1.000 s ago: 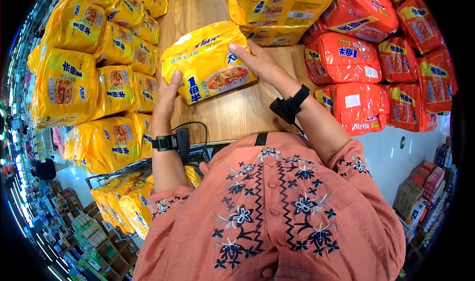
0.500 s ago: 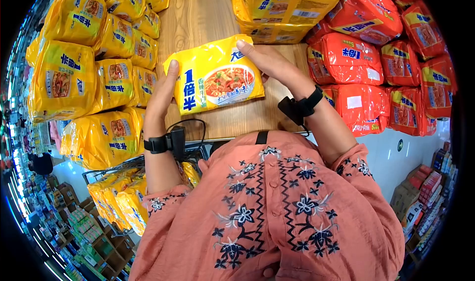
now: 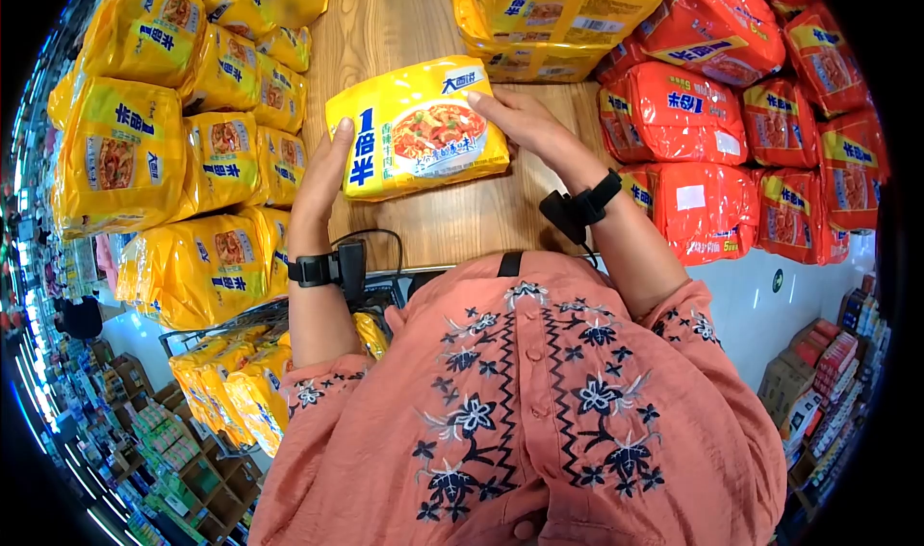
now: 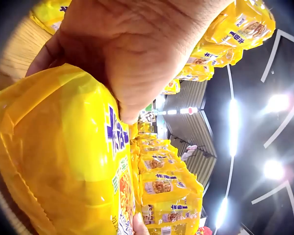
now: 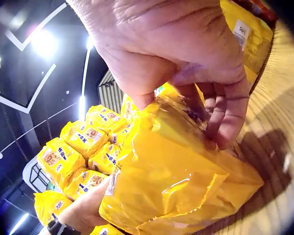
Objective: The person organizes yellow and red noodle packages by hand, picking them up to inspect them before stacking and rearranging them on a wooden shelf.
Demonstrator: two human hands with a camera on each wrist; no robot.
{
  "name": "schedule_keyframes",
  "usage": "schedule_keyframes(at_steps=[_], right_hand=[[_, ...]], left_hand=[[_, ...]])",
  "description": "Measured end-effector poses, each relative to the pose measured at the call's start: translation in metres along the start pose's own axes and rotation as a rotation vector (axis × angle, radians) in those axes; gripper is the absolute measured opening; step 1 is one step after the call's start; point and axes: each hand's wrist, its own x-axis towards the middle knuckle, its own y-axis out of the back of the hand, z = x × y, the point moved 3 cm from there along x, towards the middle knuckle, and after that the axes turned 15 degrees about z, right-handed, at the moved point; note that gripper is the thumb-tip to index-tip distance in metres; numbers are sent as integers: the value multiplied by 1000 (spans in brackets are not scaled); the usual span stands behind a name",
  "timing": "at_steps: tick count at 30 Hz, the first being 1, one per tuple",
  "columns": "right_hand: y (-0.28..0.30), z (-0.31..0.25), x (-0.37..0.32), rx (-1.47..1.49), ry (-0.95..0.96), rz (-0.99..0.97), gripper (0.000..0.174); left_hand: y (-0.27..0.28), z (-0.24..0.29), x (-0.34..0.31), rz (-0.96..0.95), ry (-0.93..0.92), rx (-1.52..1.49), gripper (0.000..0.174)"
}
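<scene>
A yellow multipack of instant noodles (image 3: 438,132) is held over the wooden table, its printed front with a bowl picture turned up. My left hand (image 3: 322,176) grips its left end, with the thumb on the front edge. On the opposite end my right hand (image 3: 525,123) holds on, thumb over the top right corner. In the left wrist view the left hand (image 4: 132,49) wraps the end of the noodle pack (image 4: 63,152). The right wrist view shows the right hand's curled fingers (image 5: 228,115) at the pack's side, close over the wood.
Yellow noodle packs (image 3: 125,156) are stacked along the left, and more yellow packs (image 3: 549,12) stand at the back right. Red packs (image 3: 683,113) are piled on the right. A cart with yellow packs (image 3: 255,392) stands below the left arm. The wooden table (image 3: 462,228) has a near edge at the body.
The pack was tilted, showing more of its upper side; its front has turned up to face the head camera. Both hands kept hold, moving toward the body, then slightly away.
</scene>
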Motion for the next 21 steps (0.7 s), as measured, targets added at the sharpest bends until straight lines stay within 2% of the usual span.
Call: schedule_keyframes(at_steps=[7,9,13,18,21], right_hand=[[-1,0,-3,25,-19,-4,60],[0,5,-1,9,-12,-18,63],[4,14,0,55,-107,35,68],[4,40,7,119,-242,71,71],[-2,46,7,167,-317,9,68]], left_hand=[[0,-2,-1,17,76,-1,72],[2,-3,-2,10,17,-10,70],[3,6,-18,1,-36,-86,65],[7,-11,-20,52,-53,-139,63],[6,-16,-17,66,-52,-129,64]])
